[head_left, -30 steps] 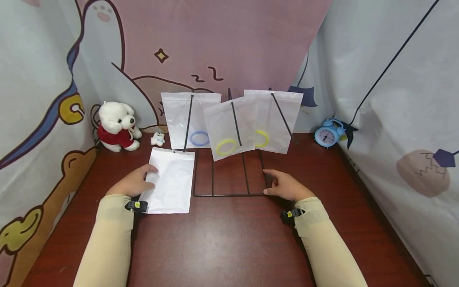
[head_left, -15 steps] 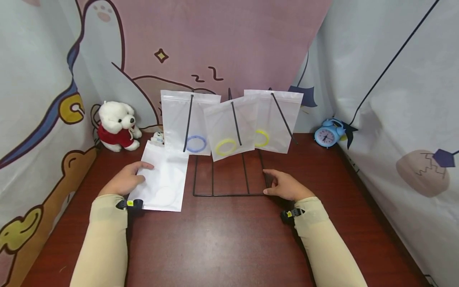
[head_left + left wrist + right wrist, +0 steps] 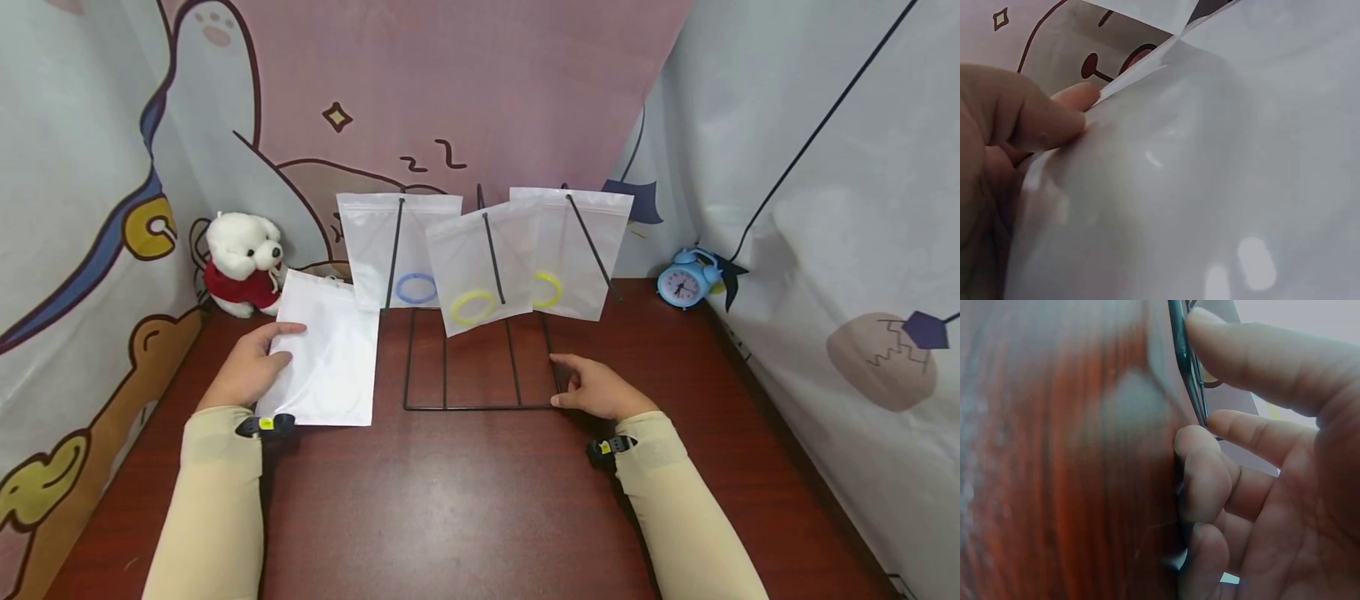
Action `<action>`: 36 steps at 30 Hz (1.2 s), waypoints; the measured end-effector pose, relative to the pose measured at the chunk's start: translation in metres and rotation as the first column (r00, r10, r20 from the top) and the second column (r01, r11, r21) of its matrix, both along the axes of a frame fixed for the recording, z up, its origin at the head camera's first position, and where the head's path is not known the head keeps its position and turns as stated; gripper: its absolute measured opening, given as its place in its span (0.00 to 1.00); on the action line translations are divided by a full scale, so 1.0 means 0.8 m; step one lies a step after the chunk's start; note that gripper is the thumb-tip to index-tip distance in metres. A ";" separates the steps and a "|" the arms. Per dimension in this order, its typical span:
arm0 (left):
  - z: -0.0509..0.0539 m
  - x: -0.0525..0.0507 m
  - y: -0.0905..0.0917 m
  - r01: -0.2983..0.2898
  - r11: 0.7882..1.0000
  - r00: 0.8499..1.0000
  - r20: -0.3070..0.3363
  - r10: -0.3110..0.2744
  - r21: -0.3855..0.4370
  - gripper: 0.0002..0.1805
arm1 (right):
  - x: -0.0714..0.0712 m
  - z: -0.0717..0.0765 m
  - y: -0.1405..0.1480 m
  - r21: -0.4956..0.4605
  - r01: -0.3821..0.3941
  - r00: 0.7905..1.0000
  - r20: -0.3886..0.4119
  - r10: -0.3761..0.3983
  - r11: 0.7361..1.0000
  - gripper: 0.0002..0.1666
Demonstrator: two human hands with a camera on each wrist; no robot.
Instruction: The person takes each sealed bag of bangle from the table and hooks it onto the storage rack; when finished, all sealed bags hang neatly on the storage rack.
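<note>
At the table's left my left hand [image 3: 243, 362] pinches the left edge of a white zip bag [image 3: 330, 350], thumb on its front face. In the left wrist view the bag [image 3: 1210, 162] fills most of the picture; a faint round shape shows inside it. My right hand [image 3: 603, 390] holds the right front corner of a black wire rack [image 3: 480, 408], thumb and index finger at the wire [image 3: 1194, 394]. Three similar bags hang from the rack's prongs: the left bag [image 3: 367, 242] with a blue ring, the middle bag [image 3: 461, 258] and right bag [image 3: 600, 233] with yellow rings.
A white plush dog [image 3: 243, 250] in red sits at the back left, partly behind the held bag. A blue alarm clock [image 3: 682, 279] stands at the back right. Printed cloth [image 3: 480, 92] walls the brown table [image 3: 465, 508] on three sides.
My left hand has drawn the white bag leftward and up, away from the rack. The left hanging bag swung and came back. A small white figurine is now mostly covered. My right hand stays put.
</note>
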State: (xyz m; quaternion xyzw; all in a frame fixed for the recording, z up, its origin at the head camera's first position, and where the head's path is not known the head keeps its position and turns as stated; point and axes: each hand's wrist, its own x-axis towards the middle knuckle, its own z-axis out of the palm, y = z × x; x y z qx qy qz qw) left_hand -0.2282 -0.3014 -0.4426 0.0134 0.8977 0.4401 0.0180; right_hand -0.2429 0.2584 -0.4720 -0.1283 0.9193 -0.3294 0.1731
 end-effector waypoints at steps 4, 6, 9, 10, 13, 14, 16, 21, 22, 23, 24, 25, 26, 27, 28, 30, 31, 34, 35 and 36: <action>0.009 0.006 0.000 -0.059 0.998 0.997 -0.042 0.060 0.019 0.28 | 0.000 -0.001 0.000 0.010 0.000 1.000 -0.002 0.000 1.000 0.48; 0.014 0.009 0.000 -0.082 0.996 0.995 -0.050 0.084 0.033 0.29 | 0.000 -0.001 0.000 0.013 0.002 1.000 -0.003 -0.002 1.000 0.48; 0.021 0.013 0.000 -0.106 0.993 0.992 -0.055 0.109 0.053 0.29 | 0.000 -0.002 -0.001 0.014 -0.002 1.000 -0.004 0.002 1.000 0.48; 0.024 0.014 0.000 -0.112 0.992 0.991 -0.061 0.116 0.058 0.29 | 0.000 -0.001 -0.001 0.016 0.001 1.000 -0.003 -0.001 1.000 0.48; 0.030 0.017 0.001 -0.137 0.988 0.987 -0.082 0.142 0.066 0.29 | 0.000 0.000 -0.001 0.020 -0.005 1.000 -0.003 0.005 1.000 0.48; 0.032 0.018 0.001 -0.144 0.987 0.985 -0.082 0.150 0.072 0.29 | 0.000 0.000 -0.001 0.021 0.000 1.000 0.000 0.000 1.000 0.48; 0.036 0.020 0.001 -0.162 0.984 0.983 -0.079 0.168 0.081 0.29 | -0.001 0.001 -0.002 0.020 0.003 1.000 0.002 -0.003 1.000 0.47; 0.043 0.025 -0.002 -0.200 0.974 0.976 -0.070 0.208 0.111 0.29 | -0.001 0.002 -0.002 0.023 0.000 1.000 0.001 0.000 1.000 0.47; 0.044 0.026 -0.003 -0.210 0.971 0.973 -0.075 0.219 0.118 0.29 | 0.000 0.002 -0.002 0.024 -0.001 1.000 0.001 0.001 1.000 0.47; 0.045 0.027 -0.004 -0.223 0.968 0.969 -0.086 0.233 0.119 0.29 | 0.000 0.002 -0.002 0.027 -0.002 1.000 0.002 0.002 1.000 0.47; 0.046 0.028 -0.004 -0.236 0.964 0.964 -0.098 0.249 0.123 0.29 | 0.000 0.002 -0.002 0.028 0.000 1.000 0.003 0.000 1.000 0.47; 0.047 0.029 -0.005 -0.248 0.960 0.958 -0.113 0.263 0.130 0.29 | 0.000 0.003 -0.002 0.028 0.001 1.000 0.004 -0.001 1.000 0.48; 0.047 0.030 -0.005 -0.260 0.956 0.952 -0.131 0.277 0.135 0.29 | 0.001 0.003 -0.002 0.032 0.003 1.000 0.006 -0.004 0.999 0.47; 0.048 0.030 -0.006 -0.269 0.953 0.947 -0.143 0.289 0.143 0.29 | 0.001 0.003 -0.002 0.032 0.003 1.000 0.006 -0.004 0.999 0.48; 0.048 0.031 -0.006 -0.276 0.949 0.942 -0.154 0.298 0.150 0.29 | 0.001 0.004 -0.002 0.032 0.003 1.000 0.007 -0.003 0.999 0.48; 0.048 0.030 -0.006 -0.285 0.944 0.935 -0.170 0.312 0.168 0.29 | 0.001 0.004 -0.002 0.032 -0.002 1.000 0.006 0.001 0.999 0.48; 0.048 0.030 -0.006 -0.291 0.940 0.931 -0.176 0.321 0.176 0.29 | 0.002 0.004 -0.003 0.033 0.000 1.000 0.007 0.000 0.999 0.48; 0.048 0.030 -0.006 -0.320 0.923 0.913 -0.189 0.361 0.213 0.29 | 0.002 0.004 -0.002 0.036 -0.002 1.000 0.008 0.001 0.999 0.48; 0.048 0.030 -0.006 -0.333 0.914 0.905 -0.193 0.378 0.230 0.30 | 0.002 0.004 -0.002 0.037 -0.003 1.000 0.008 0.002 0.999 0.48; 0.049 0.030 -0.006 -0.343 0.905 0.896 -0.200 0.396 0.252 0.30 | 0.001 0.004 -0.002 0.035 0.000 1.000 0.010 -0.001 0.999 0.48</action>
